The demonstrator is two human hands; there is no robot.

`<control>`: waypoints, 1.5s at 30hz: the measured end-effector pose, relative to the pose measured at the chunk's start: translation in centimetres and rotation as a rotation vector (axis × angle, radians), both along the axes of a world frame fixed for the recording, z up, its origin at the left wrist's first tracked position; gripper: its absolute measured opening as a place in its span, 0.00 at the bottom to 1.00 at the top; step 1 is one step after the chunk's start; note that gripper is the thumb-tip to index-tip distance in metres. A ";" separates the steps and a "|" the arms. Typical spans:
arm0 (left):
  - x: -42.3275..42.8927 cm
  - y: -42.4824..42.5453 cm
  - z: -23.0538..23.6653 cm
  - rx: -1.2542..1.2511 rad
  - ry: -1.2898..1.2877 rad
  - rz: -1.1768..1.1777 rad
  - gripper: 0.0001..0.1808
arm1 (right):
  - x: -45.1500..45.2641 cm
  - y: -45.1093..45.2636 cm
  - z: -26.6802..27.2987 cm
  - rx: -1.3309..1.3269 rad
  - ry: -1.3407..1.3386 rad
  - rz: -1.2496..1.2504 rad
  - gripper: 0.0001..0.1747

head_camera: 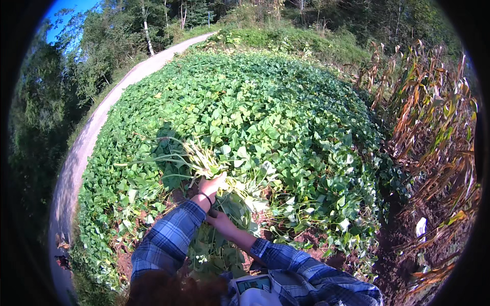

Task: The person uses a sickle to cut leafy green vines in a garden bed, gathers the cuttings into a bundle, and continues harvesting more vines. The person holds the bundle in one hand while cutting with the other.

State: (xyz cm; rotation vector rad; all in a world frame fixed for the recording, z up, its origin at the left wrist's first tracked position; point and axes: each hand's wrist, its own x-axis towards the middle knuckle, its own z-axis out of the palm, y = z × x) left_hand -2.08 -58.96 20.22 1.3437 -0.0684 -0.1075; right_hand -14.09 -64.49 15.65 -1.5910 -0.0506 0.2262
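Observation:
In front of me my left hand (211, 187), with a dark band at the wrist, grips a thick bundle of leafy vine cuttings (203, 158). The pale cut stems point up and to the left, while leaves hang down on the right side. Just below it, close to the left wrist, is my right hand (220, 222); its fingers are partly hidden behind the left wrist and leaves, so its grip cannot be made out. Low, leafy vines (260, 111), which look like sweet potato, surround both hands.
A pale path (111, 100) curves along the left side of the vine patch. Dry corn stalks (425, 114) stand at the right, above bare reddish soil (398, 248) with a white object (421, 227) on it. Trees (145, 28) line the back.

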 end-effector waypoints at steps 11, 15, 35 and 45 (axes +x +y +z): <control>0.1 6.5 -2.3 -0.146 0.193 -0.062 0.23 | -0.6 -4.5 0.4 -0.238 -0.019 0.118 0.16; -3.3 6.3 0.0 -0.101 0.084 -0.233 0.16 | 1.1 -9.6 5.3 -0.476 -0.180 0.176 0.14; -6.6 0.2 -2.8 -0.385 0.133 -0.043 0.18 | -2.9 -9.1 2.5 0.359 0.416 -0.016 0.09; -12.5 -0.5 -5.9 0.212 0.065 -0.019 0.30 | -4.2 -10.2 5.7 -0.685 -0.055 -0.015 0.11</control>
